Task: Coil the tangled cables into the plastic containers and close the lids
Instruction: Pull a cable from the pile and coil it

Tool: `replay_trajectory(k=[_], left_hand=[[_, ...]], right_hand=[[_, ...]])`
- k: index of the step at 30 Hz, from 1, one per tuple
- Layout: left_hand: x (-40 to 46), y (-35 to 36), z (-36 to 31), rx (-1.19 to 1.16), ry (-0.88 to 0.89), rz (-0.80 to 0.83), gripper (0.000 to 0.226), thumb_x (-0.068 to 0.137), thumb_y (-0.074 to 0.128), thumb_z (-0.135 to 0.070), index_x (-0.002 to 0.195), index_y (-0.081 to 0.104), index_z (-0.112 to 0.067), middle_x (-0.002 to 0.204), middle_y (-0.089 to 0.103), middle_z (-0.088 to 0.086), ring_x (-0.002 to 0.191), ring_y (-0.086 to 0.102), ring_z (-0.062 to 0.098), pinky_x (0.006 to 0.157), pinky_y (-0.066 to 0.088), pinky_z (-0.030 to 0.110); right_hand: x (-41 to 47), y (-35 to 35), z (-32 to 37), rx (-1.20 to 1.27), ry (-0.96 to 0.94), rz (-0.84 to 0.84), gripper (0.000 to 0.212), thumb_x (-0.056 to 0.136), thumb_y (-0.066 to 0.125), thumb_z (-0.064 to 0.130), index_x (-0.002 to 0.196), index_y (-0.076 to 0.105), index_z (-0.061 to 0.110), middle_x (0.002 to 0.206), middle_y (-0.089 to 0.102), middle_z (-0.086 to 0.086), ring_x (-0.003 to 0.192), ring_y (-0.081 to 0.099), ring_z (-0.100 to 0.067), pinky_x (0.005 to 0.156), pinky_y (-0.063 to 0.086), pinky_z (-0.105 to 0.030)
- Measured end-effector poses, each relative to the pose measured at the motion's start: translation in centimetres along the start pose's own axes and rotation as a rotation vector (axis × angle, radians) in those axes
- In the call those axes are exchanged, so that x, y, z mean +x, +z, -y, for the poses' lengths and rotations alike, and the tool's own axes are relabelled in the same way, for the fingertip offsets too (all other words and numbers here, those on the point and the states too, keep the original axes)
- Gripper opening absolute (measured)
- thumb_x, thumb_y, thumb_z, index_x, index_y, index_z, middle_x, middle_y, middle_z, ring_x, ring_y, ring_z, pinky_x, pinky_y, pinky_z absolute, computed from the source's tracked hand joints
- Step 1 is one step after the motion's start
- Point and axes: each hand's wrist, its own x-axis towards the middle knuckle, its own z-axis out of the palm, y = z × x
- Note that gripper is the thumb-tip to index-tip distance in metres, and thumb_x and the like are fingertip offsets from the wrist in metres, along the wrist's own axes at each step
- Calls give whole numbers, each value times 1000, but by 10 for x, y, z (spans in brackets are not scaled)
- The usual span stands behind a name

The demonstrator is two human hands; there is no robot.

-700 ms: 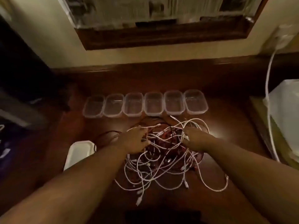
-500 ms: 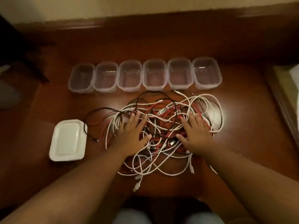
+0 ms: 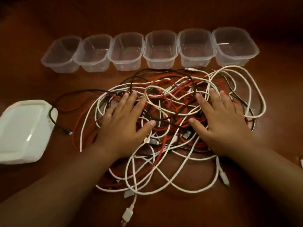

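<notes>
Neither hand grips: left hand (image 3: 122, 123) and right hand (image 3: 220, 124) lie flat, fingers spread, on the tangled cables (image 3: 172, 102) on a wooden table (image 3: 164, 13). Six open plastic containers (image 3: 159, 49) stand beyond; stacked white lids (image 3: 24, 130) lie left.

A single view is given, taken from a head-worn wide-angle camera set above the wooden table (image 3: 164, 17) and tilted steeply down and forward. The scene is seen from close by: both forearms enter from the bottom edge, and the row of containers (image 3: 159, 49) marks the far side. Edges appear bent, probably by lens distortion. No second view is supplied.
</notes>
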Motion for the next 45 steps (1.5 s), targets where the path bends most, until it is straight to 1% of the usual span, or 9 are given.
replay_trajectory(k=[8,11,14,24,30,37,41,43,45], left_hand=[[-2,5,2,-40,55,-211,74,93,37,-66,157,16,-37,167,5,-4,153,6,16,120,11,46],[-9,5,1,-70,168,-324,58,87,37,-62,136,54,-35,161,31,-1,149,22,18,120,17,49],[-12,2,1,-110,246,-370,36,90,47,-50,111,69,-31,145,52,-4,140,39,17,113,29,48],[-16,2,6,-351,373,-689,20,95,52,-28,90,65,-14,87,63,-4,84,57,13,80,47,36],[-17,-14,1,-381,423,-763,21,97,52,-26,95,66,-11,90,56,-13,86,55,5,80,44,21],[-19,-44,-29,-372,663,-660,14,95,62,-20,97,71,-9,86,62,-7,80,56,0,72,44,17],[-25,-71,-46,-388,742,-634,15,95,64,-20,99,71,-8,88,64,-6,81,59,0,72,44,14],[-28,-87,-51,-419,729,-650,13,95,65,-19,99,70,-9,89,65,-3,81,62,6,71,48,18],[-29,-101,-52,-458,695,-690,10,95,66,-16,100,70,-9,91,68,0,84,64,9,73,51,21]], right_hand=[[-4,4,0,12,-24,-87,74,94,25,69,157,6,35,166,-1,-5,152,-3,-26,120,7,-47],[-8,2,2,11,-28,-86,74,95,24,69,157,6,34,166,-2,-5,152,-4,-27,120,6,-48],[-8,1,3,8,-29,-87,74,95,26,69,157,7,34,166,-1,-5,152,-4,-27,121,8,-49],[-4,5,0,54,-36,-106,74,93,20,72,156,2,38,166,-4,-2,152,-6,-24,121,6,-48],[2,6,-4,130,-75,-185,72,96,24,66,157,-2,36,166,-9,-1,151,-14,-17,121,-5,-42],[-14,3,-1,278,-401,-581,63,93,48,46,149,36,21,157,36,-7,147,26,-19,121,-1,-43],[-23,-24,15,210,-524,-629,32,97,51,35,119,63,15,117,67,-6,114,58,-22,114,32,-44],[-33,-48,30,465,-444,-489,19,102,48,28,94,63,19,80,63,2,74,58,-15,78,50,-37],[-45,-73,44,735,-270,-298,22,104,45,30,89,59,21,67,53,4,57,47,-11,56,42,-32]])
